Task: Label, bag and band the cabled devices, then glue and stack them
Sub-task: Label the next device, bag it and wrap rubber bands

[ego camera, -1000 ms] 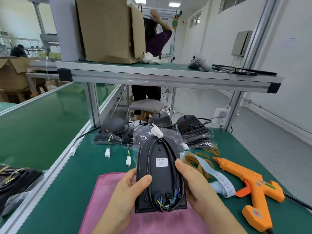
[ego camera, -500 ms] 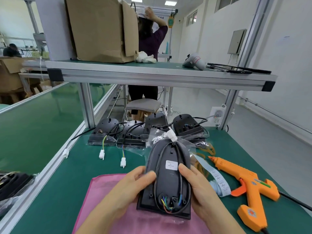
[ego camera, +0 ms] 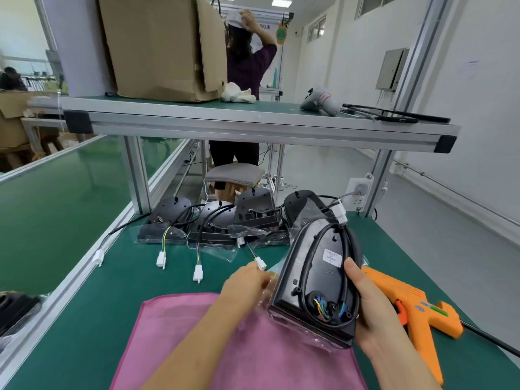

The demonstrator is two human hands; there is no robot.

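The right hand gripped the stiff, light-looking cabled device by its rim, above the pink cloth, near right. The left hand curled at its likely slippery bag; grasp unclear.

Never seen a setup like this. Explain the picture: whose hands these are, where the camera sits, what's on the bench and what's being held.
There is no machine here. A person works with bare hands, and the single camera is worn on their head, looking forward and down. The right hand grips a black plastic device with a cable looped on its back and a small white label. A clear plastic bag partly wraps the device's lower end, and the left hand seems to pinch the bag's edge. Beneath them a pink cloth lies on the green bench top. An orange glue gun lies to the right. Four similar black devices sit in a row at the back, their white-plugged cables trailing forward.
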